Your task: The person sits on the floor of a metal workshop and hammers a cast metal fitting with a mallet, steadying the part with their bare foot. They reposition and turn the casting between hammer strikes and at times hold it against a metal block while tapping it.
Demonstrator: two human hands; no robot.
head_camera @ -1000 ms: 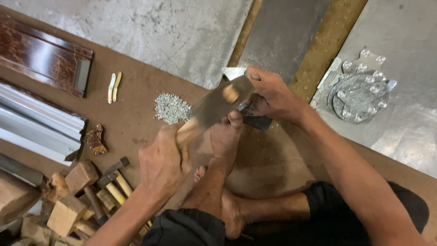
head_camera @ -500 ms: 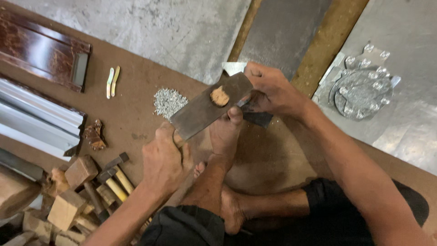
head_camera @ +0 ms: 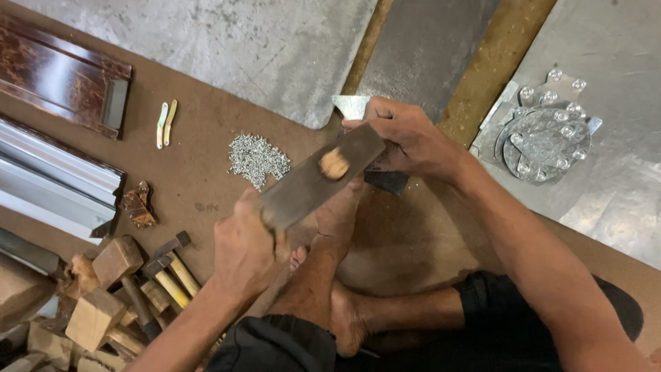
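- Dark metal blade (head_camera: 313,180), long & flat, is held slanting from near-left to far-right, approx. centre of scene, over a bare foot (head_camera: 337,220).
- Left hand (head_camera: 244,248) is closed tight round the blade's near end; handle hidden inside the fist.
- Right hand (head_camera: 406,138) is curled over the far end, fingers wrapped on the top edge, pressing down onto a dark piece (head_camera: 385,180) beneath.
- Small tan wood bit (head_camera: 334,163) is seen sitting on the blade face; vs. half a sec ago it lies much the same, while the blade has been drawn slightly toward the near-left. Judged: a back-and-forth scraping or cutting stroke under way.
- Pile of small silvery nails (head_camera: 256,157) lies just left of the blade; hammers (head_camera: 169,265) & wood blocks (head_camera: 93,317) near-left.
- Hard to make out: what the dark piece under the right hand is; thin metal sheet corner (head_camera: 351,105) partly covered by fingers. Wood blocks cut off at frame edge.
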